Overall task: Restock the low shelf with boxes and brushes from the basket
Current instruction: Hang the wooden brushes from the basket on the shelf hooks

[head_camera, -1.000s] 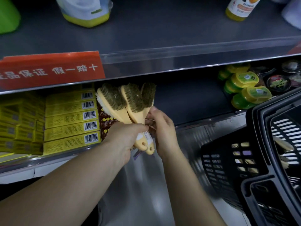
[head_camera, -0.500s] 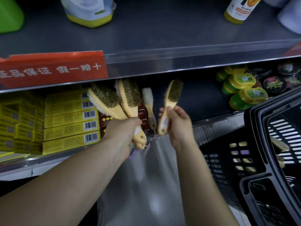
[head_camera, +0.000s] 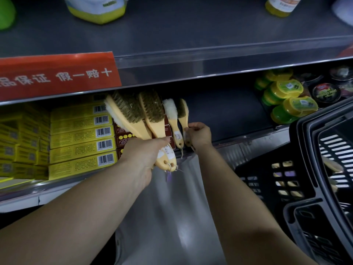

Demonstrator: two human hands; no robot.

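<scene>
Basket (head_camera: 305,165) position: low at your right, black and slotted, with pale brush handles showing through its wall, so by this judgement stock is left to move. Your left hand (head_camera: 145,157) grips a bundle of brushes (head_camera: 133,115) by the handles, bristle heads raised toward the shelf opening. Your right hand (head_camera: 199,134) pinches the handle of a single brush (head_camera: 183,113), whose head sits inside the low shelf (head_camera: 229,111), just beside a fleece-backed brush (head_camera: 171,113) that leans against the brown boxes (head_camera: 122,138). Judged step: placing brushes one at a time, to the right of the boxes. Next, seat this brush, let go, then draw another from the bundle. Mind the shelf's front lip: handle ends reach it and hang tags dangle there. The upper shelf edge (head_camera: 210,67) limits lift overhead, so feed the heads in low. Open deck runs rightward to the green tubs (head_camera: 286,104). Yellow boxes (head_camera: 80,138) fill the left.
</scene>
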